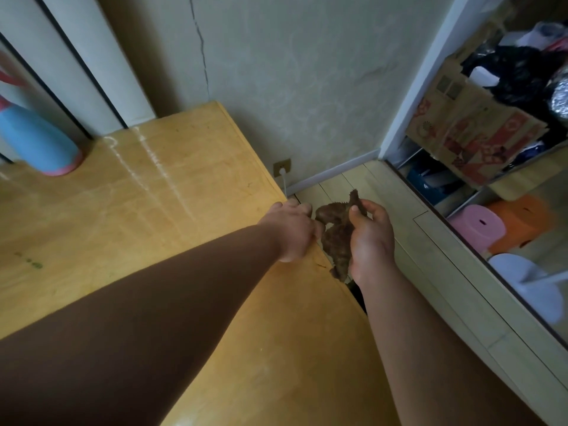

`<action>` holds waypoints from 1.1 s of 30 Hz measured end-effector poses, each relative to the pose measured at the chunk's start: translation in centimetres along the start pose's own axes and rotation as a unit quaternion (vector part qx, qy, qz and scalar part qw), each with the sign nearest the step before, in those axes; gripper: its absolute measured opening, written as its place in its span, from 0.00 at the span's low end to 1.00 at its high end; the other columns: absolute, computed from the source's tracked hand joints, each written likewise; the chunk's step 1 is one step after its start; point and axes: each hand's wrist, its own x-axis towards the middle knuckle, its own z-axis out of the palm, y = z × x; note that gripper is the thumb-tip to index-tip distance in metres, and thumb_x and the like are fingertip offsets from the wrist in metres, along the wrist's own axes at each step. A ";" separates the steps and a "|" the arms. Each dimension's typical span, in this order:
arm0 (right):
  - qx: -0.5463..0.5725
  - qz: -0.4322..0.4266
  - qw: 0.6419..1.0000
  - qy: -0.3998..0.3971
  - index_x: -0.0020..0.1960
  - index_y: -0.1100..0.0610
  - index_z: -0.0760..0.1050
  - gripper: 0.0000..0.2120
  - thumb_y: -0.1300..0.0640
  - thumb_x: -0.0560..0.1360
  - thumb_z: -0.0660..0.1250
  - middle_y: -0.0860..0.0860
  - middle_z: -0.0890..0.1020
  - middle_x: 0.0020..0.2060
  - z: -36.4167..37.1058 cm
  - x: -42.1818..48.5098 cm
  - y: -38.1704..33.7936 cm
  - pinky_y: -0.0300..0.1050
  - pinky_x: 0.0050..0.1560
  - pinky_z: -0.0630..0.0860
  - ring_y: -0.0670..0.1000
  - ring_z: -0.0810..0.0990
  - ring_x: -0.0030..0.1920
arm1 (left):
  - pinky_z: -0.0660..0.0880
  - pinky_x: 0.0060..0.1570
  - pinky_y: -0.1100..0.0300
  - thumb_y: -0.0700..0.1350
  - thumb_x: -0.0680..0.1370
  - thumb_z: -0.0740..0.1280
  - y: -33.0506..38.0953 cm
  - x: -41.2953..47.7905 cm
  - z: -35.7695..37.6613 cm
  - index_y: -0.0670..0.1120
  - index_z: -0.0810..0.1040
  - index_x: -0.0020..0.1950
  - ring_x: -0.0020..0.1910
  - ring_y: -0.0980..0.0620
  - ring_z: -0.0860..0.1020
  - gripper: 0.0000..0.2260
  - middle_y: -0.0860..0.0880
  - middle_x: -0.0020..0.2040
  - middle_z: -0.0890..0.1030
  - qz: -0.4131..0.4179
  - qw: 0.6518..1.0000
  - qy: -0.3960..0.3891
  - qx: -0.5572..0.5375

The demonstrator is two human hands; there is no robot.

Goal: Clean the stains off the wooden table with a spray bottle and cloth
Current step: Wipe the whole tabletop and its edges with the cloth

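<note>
A brown cloth point(336, 238) hangs just past the right edge of the wooden table point(172, 204). My right hand point(372, 241) holds it from the right, thumb and fingers pinching its upper part. My left hand point(292, 229) reaches across the table's edge and grips the cloth's left side. A blue spray bottle with a pink base point(40, 142) stands at the table's far left. Wet streaks shine across the tabletop near the back. A small green stain point(33, 264) sits on the left part of the table.
A wall socket with a white cable point(282, 169) is on the wall beyond the table's edge. At the right is an open cupboard with a cardboard box point(473, 133), pink point(479, 229) and orange point(522, 219) stools and a white object point(522, 284).
</note>
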 end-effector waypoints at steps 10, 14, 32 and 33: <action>0.147 0.067 0.985 -0.055 0.58 0.54 0.75 0.18 0.72 0.75 0.63 0.58 0.79 0.54 -0.8 0.3 -0.1 0.49 0.50 0.81 0.57 0.81 0.52 | 0.63 0.54 0.57 0.39 0.72 0.64 -0.9 -1.8 -0.2 0.56 0.76 0.54 0.53 0.51 0.68 0.15 0.54 0.49 0.73 0.023 0.996 0.042 -0.081; 0.115 0.050 0.982 -0.139 0.63 0.58 0.76 0.19 0.71 0.75 0.63 0.58 0.82 0.54 0.1 0.2 0.4 0.50 0.51 0.81 0.56 0.83 0.52 | 0.68 0.54 0.55 0.43 0.73 0.69 -1.3 -2.1 0.0 0.58 0.82 0.46 0.52 0.52 0.70 0.09 0.58 0.47 0.76 0.029 0.991 0.096 -0.092; -0.516 -0.048 0.805 -0.289 0.56 0.57 0.82 0.15 0.67 0.73 0.65 0.56 0.84 0.44 0.0 -1.4 -2.0 0.43 0.41 0.82 0.53 0.84 0.42 | 0.72 0.55 0.53 0.44 0.73 0.73 -1.8 -3.5 2.3 0.53 0.84 0.46 0.52 0.48 0.72 0.05 0.50 0.51 0.73 -0.017 0.964 0.183 -0.190; -0.554 -0.034 0.782 -0.284 0.56 0.57 0.82 0.14 0.67 0.73 0.66 0.57 0.84 0.44 0.0 -1.3 -2.1 0.45 0.44 0.83 0.53 0.84 0.43 | 0.72 0.55 0.54 0.44 0.73 0.73 -1.7 -3.4 2.3 0.54 0.84 0.47 0.53 0.49 0.72 0.05 0.51 0.52 0.72 -0.021 0.965 0.179 -0.190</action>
